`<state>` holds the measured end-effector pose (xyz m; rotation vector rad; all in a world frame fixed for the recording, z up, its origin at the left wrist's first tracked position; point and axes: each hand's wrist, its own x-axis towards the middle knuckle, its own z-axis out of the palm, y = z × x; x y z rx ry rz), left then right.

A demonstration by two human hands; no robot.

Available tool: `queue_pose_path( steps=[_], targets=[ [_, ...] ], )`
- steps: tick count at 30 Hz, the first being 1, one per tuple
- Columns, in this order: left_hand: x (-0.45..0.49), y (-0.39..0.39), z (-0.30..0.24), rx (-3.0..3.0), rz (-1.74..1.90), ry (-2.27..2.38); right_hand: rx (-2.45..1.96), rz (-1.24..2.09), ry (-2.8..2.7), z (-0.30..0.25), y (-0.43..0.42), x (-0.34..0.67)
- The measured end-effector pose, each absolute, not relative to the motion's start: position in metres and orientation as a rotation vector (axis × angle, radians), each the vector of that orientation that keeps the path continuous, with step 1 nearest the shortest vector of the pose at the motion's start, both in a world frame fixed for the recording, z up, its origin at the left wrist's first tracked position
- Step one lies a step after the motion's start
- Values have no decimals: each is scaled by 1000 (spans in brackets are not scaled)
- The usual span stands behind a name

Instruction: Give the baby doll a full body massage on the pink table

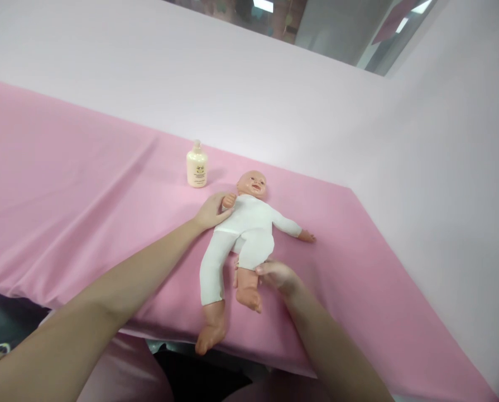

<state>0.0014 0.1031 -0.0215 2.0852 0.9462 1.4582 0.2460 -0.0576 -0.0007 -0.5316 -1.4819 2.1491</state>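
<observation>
A baby doll [249,215] in a white suit lies face up on the pink cloth, its bare feet towards me. My left hand [212,211] is closed around the doll's forearm on the left, with the doll's small fist showing past my fingers. Lower down, my right hand [274,274] is wrapped round the doll's leg on the right, just below the knee. The thumb lies on top, and fingertips show on the leg's far side. That leg is bent and raised a little; the other lies straight, its foot over the table edge.
A cream-coloured bottle [197,167] with a printed label stands upright left of the doll's head. Pink cloth [337,268] covers the table, wrinkled at the left. A white wall [107,67] with a window [300,28] rises behind, and another wall stands at the right.
</observation>
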Motion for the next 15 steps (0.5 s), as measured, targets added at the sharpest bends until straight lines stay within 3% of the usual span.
queue_pose_path(
  steps=[15],
  targets=[
    [-3,102,-20,2229,1343,937,-680,2061,-1319,-4,-57,244]
  ],
)
